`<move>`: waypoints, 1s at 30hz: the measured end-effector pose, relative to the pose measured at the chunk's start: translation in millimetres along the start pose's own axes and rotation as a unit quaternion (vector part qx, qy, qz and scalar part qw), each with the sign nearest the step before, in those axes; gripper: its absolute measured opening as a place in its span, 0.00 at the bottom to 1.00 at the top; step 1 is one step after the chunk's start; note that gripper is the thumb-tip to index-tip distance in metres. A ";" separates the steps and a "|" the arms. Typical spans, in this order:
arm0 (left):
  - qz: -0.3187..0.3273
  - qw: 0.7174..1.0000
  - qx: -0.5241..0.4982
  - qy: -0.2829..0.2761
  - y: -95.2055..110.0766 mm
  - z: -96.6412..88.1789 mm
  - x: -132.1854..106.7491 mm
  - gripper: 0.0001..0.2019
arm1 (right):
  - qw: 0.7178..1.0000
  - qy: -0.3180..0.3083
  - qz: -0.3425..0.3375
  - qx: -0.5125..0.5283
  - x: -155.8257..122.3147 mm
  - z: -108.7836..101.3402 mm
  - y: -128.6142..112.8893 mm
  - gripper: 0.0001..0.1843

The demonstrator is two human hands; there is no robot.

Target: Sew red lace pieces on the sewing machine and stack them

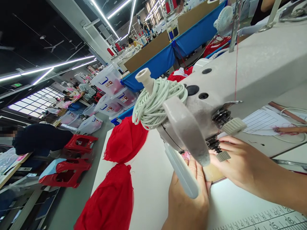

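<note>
My left hand point(187, 201) lies on the white table point(148, 182) under the head of a grey sewing machine point(251, 64), fingers stretched flat towards the needle area. A white bar point(182, 172) on the machine crosses over them. My right hand point(240, 163) reaches in from the right, its fingertips hidden behind the machine's black knobs point(216, 145). A tan piece point(213, 174) lies between the two hands, and a bit of pink point(185, 155) shows just beyond my left fingers.
A coil of white cord point(155, 102) hangs on the machine's end. Two bunches of red fabric point(126, 139) point(110, 201) lie at the table's left edge. A printed ruler point(263, 220) runs along the near edge. Lined paper point(261, 121) lies behind. Other workers, red stools point(79, 143) and plastic bins point(110, 83) fill the hall.
</note>
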State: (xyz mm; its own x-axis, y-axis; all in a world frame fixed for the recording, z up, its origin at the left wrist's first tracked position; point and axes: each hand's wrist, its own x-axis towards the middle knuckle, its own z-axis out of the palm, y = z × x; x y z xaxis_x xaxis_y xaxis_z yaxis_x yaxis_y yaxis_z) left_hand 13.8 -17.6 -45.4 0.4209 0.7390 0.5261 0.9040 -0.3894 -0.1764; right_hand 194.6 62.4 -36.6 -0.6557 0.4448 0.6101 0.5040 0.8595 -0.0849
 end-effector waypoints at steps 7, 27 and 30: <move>-0.005 1.000 0.003 0.001 -0.1 2.5 -0.8 0.19 | 1.000 0.000 0.001 0.006 -0.6 1.7 1.3 0.20; -0.052 0.998 -0.006 -0.040 -0.4 3.8 -5.7 0.22 | 1.000 -0.012 0.021 0.004 4.3 0.5 1.5 0.19; -0.023 0.998 0.003 -0.066 -2.2 -4.4 0.1 0.20 | 1.000 -0.012 0.016 0.002 2.8 2.0 2.0 0.19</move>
State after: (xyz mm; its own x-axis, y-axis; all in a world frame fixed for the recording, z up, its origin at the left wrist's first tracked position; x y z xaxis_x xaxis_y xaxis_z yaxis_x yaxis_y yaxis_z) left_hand 11.5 -19.1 -41.3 0.3847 0.8219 0.4200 0.9229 -0.3504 -0.1596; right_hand 192.7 65.9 -36.6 -0.6529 0.4779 0.5876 0.5223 0.8460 -0.1077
